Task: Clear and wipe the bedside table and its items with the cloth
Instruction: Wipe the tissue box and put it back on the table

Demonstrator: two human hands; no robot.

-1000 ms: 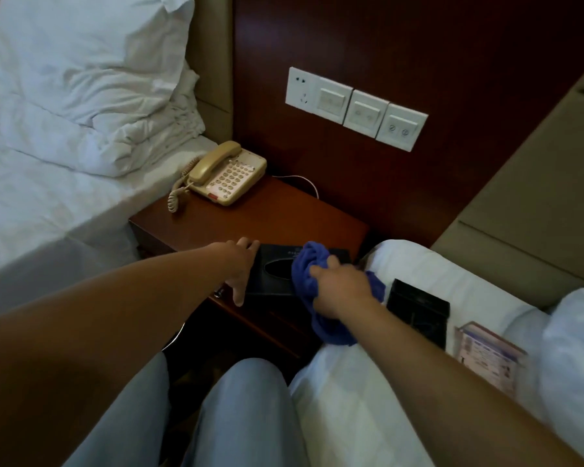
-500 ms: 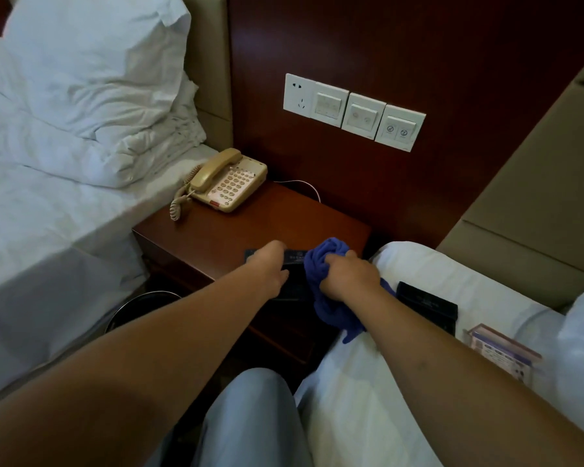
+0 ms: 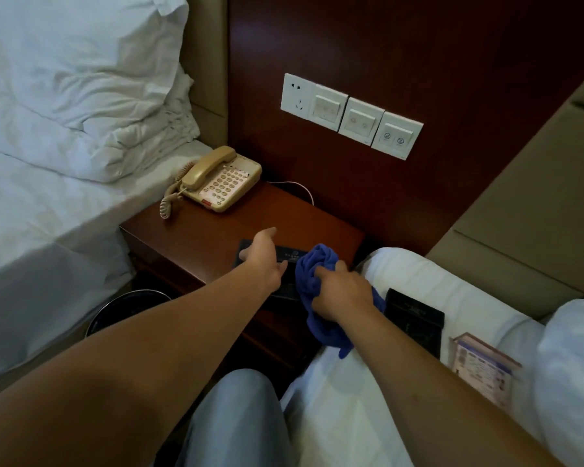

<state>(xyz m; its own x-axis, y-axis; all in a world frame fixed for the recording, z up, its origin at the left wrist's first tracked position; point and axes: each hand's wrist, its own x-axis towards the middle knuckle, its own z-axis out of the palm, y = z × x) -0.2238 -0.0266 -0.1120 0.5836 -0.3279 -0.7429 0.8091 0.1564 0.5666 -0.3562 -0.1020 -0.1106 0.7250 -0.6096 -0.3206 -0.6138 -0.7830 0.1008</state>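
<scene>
Both hands worked at the near edge of the bedside table (image 3: 216, 230). Fingers of the left hand (image 3: 262, 256) lay fairly straight across the top of a black box (image 3: 289, 256), steadying it without curling round it. Bunched in the right hand (image 3: 343, 289) was the blue cloth (image 3: 312, 267), gripped tight and pressed against the box's right end, with a tail of it hanging below the wrist. Beyond the left hand, at the table's far corner, sat a beige telephone (image 3: 221, 180) with its coiled cord spilling toward the bed; it looked untouched and probably remained to be wiped. To the right of the right hand, on the white bedding, lay a dark flat holder (image 3: 415, 318) and a printed card stand (image 3: 482, 365), seemingly already cleared off the table. By my reckoning the job was partway through: the box under way, the phone and the tabletop itself left to do.
</scene>
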